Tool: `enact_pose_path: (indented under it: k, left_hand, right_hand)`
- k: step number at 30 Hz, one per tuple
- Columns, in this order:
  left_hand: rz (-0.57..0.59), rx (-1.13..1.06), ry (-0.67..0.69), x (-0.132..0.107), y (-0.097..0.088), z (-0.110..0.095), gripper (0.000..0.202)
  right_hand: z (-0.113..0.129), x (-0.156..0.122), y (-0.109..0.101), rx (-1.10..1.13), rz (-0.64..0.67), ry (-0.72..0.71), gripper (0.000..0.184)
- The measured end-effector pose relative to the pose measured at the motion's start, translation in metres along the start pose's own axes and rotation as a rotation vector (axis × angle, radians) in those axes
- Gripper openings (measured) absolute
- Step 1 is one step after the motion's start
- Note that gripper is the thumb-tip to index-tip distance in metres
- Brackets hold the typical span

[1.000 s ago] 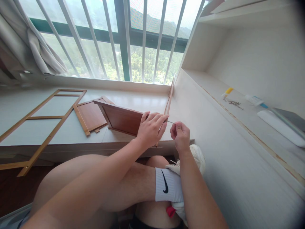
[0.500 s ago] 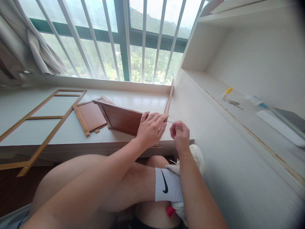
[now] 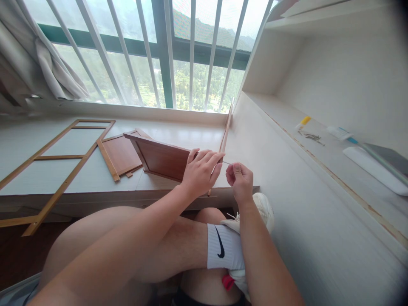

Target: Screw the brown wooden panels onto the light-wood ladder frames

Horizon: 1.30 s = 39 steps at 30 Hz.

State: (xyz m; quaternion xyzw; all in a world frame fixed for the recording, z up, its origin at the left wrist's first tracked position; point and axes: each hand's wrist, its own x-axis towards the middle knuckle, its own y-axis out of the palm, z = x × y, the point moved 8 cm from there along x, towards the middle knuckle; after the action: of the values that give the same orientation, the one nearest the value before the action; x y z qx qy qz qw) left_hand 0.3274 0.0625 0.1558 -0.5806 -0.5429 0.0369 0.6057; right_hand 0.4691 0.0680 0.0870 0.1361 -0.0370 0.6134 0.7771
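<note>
A brown wooden panel (image 3: 164, 163) with a raised frame stands tilted on its long edge on the white window ledge. My left hand (image 3: 200, 170) wraps over its right end, fingers along the top edge. Close to that end, my right hand (image 3: 239, 177) pinches a thin metal rod (image 3: 226, 162), like a hex key, whose tip points at the panel's end by my left fingertips. My fist hides the rod's other end, and the contact point is too small to make out.
Left on the ledge lie a wooden ladder-like frame (image 3: 60, 157) and another brown panel (image 3: 123, 154). A thin wooden piece (image 3: 227, 127) leans against the right wall. The shelf (image 3: 328, 155) at right holds several screws (image 3: 311, 137), a yellow-capped tube (image 3: 303, 123) and a blue-capped tube (image 3: 340, 133).
My right hand and the thin rod have shifted very slightly left, toward the panel. My left hand still grips the panel's end in nearly the same place.
</note>
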Motion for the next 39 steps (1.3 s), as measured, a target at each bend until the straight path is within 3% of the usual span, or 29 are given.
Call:
enact_pose_path:
  k: [6,15,21,39]
  left_hand:
    - [-0.001,0.005,0.002,0.000,0.000,0.000,0.033]
    - [0.002,-0.001,0.000,0.000,0.000,0.000,0.033]
    - [0.007,-0.009,0.003,0.000,0.000,0.000,0.034]
    - [0.012,0.002,0.002,0.000,0.000,-0.001,0.035]
  right_hand:
    - [-0.008,0.002,-0.003,0.037,-0.040,0.024,0.044]
    - [-0.001,0.000,0.000,-0.061,-0.005,-0.009,0.044]
    - [0.005,0.000,-0.006,-0.130,-0.091,-0.045,0.042]
    - [-0.006,0.004,-0.004,-0.081,-0.057,-0.068,0.042]
